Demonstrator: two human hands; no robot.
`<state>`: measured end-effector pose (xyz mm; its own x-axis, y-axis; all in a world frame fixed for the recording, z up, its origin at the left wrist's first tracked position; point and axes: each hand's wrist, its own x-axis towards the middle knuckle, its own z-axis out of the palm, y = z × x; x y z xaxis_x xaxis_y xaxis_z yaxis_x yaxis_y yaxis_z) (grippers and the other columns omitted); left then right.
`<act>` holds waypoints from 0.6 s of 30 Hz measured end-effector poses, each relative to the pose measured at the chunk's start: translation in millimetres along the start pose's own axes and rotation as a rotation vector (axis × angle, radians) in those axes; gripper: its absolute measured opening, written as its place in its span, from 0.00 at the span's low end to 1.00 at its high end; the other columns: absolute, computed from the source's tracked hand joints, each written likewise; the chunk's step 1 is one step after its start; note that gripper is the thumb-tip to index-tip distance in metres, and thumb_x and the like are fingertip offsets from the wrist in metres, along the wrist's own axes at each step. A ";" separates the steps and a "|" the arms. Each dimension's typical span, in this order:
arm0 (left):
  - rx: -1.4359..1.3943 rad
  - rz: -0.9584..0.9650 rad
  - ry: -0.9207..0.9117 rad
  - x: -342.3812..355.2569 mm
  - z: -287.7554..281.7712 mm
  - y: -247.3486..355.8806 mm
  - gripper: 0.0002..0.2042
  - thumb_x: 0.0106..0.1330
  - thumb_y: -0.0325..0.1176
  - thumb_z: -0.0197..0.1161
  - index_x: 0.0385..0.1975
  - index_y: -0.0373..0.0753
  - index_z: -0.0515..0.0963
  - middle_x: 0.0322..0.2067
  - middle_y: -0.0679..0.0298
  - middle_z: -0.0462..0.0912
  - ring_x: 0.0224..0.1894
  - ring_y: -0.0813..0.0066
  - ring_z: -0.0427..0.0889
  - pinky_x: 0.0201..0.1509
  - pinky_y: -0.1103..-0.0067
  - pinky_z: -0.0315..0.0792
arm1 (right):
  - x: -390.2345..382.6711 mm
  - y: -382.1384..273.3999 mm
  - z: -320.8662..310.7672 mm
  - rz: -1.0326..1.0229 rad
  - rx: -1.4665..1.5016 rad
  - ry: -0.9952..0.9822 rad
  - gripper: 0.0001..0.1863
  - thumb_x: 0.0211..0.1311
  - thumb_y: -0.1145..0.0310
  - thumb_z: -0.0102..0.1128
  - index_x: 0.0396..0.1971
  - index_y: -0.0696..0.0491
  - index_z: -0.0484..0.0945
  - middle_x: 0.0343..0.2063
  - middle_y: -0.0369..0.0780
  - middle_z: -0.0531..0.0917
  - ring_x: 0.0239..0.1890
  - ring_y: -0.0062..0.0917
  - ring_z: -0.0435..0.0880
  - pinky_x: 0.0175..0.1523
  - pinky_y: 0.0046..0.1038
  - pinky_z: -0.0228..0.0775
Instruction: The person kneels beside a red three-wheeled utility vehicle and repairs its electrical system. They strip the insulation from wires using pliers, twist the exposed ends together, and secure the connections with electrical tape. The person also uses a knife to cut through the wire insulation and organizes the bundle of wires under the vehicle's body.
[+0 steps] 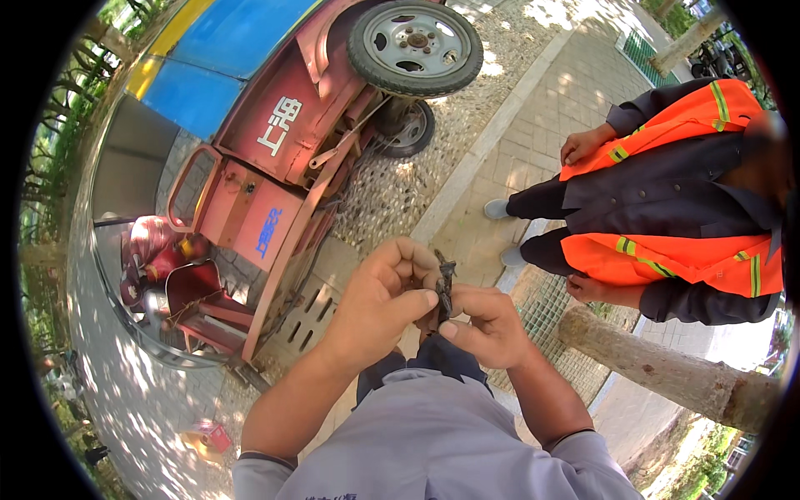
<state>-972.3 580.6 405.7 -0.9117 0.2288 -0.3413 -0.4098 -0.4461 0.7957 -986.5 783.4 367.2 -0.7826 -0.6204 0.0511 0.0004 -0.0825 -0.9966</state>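
Note:
Both of my hands meet in front of my chest around a small dark, irregular object, narrow and blackish; its exact kind I cannot make out. My left hand is closed, thumb and curled fingers pinching it from the left. From the right, my right hand pinches its lower part between thumb and fingers. The upper tip of the object sticks out above my fingers, and the rest is partly hidden by them.
A red three-wheeled cart with a blue and yellow cover stands at the left, its wheel at the top. On the right stands a person in an orange reflective vest. A tree trunk rises at the lower right beside a green grate.

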 end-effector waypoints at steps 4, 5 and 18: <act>-0.022 0.039 0.012 3.3 -3.0 -0.6 0.15 0.60 0.19 0.59 0.47 0.36 0.71 0.38 0.65 0.78 0.37 0.81 0.79 0.38 0.81 0.77 | 3.6 1.4 -5.0 0.037 0.003 -0.060 0.07 0.64 0.72 0.62 0.30 0.61 0.80 0.29 0.43 0.83 0.31 0.27 0.81 0.37 0.28 0.71; 0.037 0.088 0.058 3.7 -2.6 -2.7 0.14 0.60 0.18 0.58 0.45 0.36 0.71 0.36 0.64 0.78 0.37 0.79 0.79 0.39 0.79 0.76 | 4.9 -0.7 -2.9 0.067 0.122 -0.046 0.08 0.64 0.72 0.62 0.29 0.62 0.80 0.29 0.44 0.83 0.32 0.28 0.81 0.37 0.29 0.72; 0.547 0.814 0.268 25.1 -18.3 -15.6 0.17 0.56 0.10 0.50 0.43 0.37 0.70 0.43 0.58 0.76 0.45 0.70 0.77 0.54 0.74 0.72 | 19.0 -11.7 12.0 0.155 0.965 -0.331 0.13 0.59 0.67 0.63 0.23 0.62 0.80 0.35 0.56 0.85 0.38 0.42 0.85 0.49 0.41 0.75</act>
<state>-989.3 577.5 375.6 -0.9121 -0.1988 0.3585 0.3467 0.0929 0.9334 -993.9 763.3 380.6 -0.5207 -0.8492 0.0877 0.7001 -0.4836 -0.5253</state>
